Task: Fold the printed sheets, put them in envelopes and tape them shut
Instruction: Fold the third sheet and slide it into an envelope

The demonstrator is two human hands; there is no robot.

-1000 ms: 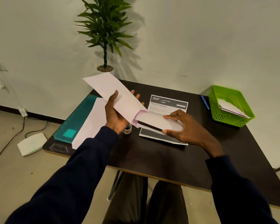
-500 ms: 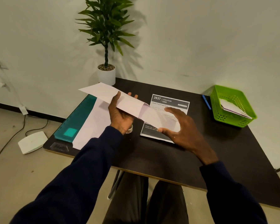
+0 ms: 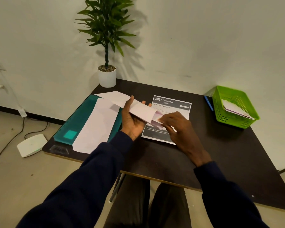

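My left hand (image 3: 133, 120) grips a long white envelope (image 3: 122, 100) from below, thumb on top, its open end pointing right. My right hand (image 3: 174, 125) pinches the end of a folded sheet (image 3: 155, 122) that sticks out of the envelope's mouth; most of the sheet is inside. Under both hands a printed sheet (image 3: 171, 104) headed "2637 LIVING ROOM" lies flat on the dark table (image 3: 220, 153). More white envelopes (image 3: 95, 127) lie on a teal folder (image 3: 82, 119) at the left.
A green basket (image 3: 234, 106) holding envelopes stands at the table's right back, with a blue pen (image 3: 209, 103) beside it. A potted plant (image 3: 107, 76) occupies the back corner. A white device (image 3: 31, 144) and cables lie on the floor at left.
The envelope came down from a raised tilt to nearly level. My right hand pushed the folded sheet further into it, so only its end shows now.
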